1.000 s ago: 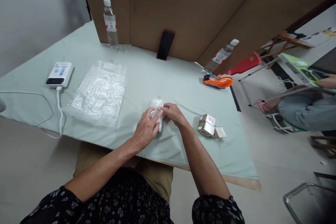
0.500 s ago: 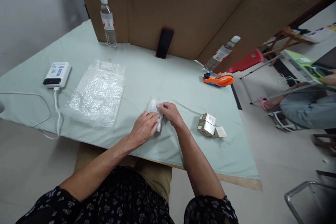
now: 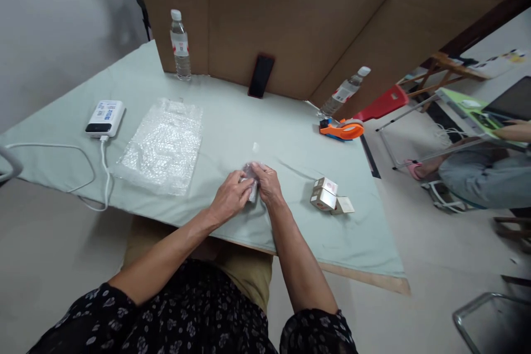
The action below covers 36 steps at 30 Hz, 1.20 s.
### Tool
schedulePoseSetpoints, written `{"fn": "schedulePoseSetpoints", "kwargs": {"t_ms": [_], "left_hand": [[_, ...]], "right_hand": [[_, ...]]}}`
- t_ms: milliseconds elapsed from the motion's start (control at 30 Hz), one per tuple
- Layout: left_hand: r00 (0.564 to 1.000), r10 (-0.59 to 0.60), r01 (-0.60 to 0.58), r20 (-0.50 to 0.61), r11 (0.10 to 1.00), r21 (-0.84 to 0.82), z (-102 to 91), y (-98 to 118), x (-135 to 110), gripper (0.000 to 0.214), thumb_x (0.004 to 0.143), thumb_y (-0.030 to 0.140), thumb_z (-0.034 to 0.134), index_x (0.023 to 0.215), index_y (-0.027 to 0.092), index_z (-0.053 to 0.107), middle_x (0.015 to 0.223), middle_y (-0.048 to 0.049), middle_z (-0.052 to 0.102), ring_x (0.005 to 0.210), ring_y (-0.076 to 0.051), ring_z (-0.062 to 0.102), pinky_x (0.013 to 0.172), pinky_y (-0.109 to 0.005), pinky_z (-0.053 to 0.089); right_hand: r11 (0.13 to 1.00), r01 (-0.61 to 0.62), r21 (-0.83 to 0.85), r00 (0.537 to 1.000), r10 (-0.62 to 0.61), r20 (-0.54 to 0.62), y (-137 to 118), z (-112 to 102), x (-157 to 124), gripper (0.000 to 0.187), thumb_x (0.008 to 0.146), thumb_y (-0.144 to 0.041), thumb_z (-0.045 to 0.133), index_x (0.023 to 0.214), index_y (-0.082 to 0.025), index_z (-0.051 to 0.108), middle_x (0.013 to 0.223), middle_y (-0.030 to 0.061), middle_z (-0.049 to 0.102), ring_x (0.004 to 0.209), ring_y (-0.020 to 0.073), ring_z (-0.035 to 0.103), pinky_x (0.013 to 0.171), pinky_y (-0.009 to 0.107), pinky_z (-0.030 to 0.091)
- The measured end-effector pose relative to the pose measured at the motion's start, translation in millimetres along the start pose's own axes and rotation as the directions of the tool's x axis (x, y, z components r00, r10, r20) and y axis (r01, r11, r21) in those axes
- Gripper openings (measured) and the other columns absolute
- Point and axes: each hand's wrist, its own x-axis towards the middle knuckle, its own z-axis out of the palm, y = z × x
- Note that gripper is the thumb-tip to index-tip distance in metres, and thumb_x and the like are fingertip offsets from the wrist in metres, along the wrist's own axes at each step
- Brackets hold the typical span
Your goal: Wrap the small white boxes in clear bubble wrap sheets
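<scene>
At the middle of the table my left hand (image 3: pixel 232 192) and my right hand (image 3: pixel 266 181) both grip a small bubble-wrapped bundle (image 3: pixel 253 194). The fingers of each are closed on the clear wrap, the left ones over its left side and the right thumb at its top. What lies inside the wrap I cannot make out. A small scrap of clear film (image 3: pixel 255 147) shows just beyond the bundle. To the right of my hands stand small gold-and-white boxes (image 3: pixel 324 194) beside a flat carton piece (image 3: pixel 343 205). Flat sheets of bubble wrap (image 3: pixel 164 146) lie to the left.
An orange tape dispenser (image 3: pixel 342 130) sits at the right back, near a leaning water bottle (image 3: pixel 345 91). Another bottle (image 3: pixel 180 47) and a phone (image 3: pixel 261 76) stand against the cardboard screen (image 3: pixel 307 16). A white power bank (image 3: pixel 105 119) with a cable is at left. Another person sits far right.
The bundle's far end, which stuck out flat before, is now folded in under my right fingers. My hands have drawn slightly closer together. The whole view has shifted a little.
</scene>
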Motion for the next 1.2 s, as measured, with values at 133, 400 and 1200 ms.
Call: {"fn": "schedulePoseSetpoints", "kwargs": {"t_ms": [133,400,1200], "left_hand": [[0.996,-0.089,0.088,-0.009,0.992,-0.094,-0.5,-4.3,6.1,0.027,0.088,0.017,0.054,0.11,0.022,0.068,0.116,-0.0092,0.052,0.104,-0.02,0.058,0.096,-0.037,0.052],[0.96,-0.256,0.236,-0.112,0.957,-0.167,-4.2,-9.1,10.7,0.051,0.074,0.022,0.07,0.122,0.018,0.053,0.115,-0.0099,0.056,0.106,-0.023,0.057,0.093,-0.039,0.051],[0.902,-0.1,0.266,0.42,0.894,-0.359,-46.6,-27.5,18.8,0.062,0.072,0.039,0.07,0.129,0.017,0.059,0.152,-0.0154,0.045,0.139,-0.032,0.042,0.113,-0.046,0.037]], "right_hand": [[1.0,0.008,0.005,1.0,-0.009,0.028,-0.6,0.9,-12.7,0.048,0.06,-0.062,0.075,0.077,-0.019,0.064,0.072,0.0006,0.064,0.067,0.015,0.055,0.065,0.027,0.047],[0.981,0.125,-0.147,0.99,-0.113,0.086,9.1,-2.0,-28.0,0.053,0.072,-0.069,0.065,0.087,-0.018,0.071,0.081,0.0029,0.067,0.077,0.0174,0.059,0.07,0.028,0.048],[0.732,0.385,-0.562,0.914,-0.218,0.342,-8.5,-35.6,-40.3,0.033,0.084,-0.044,0.062,0.102,-0.019,0.073,0.099,0.0051,0.075,0.093,0.0241,0.066,0.085,0.034,0.048]]}}
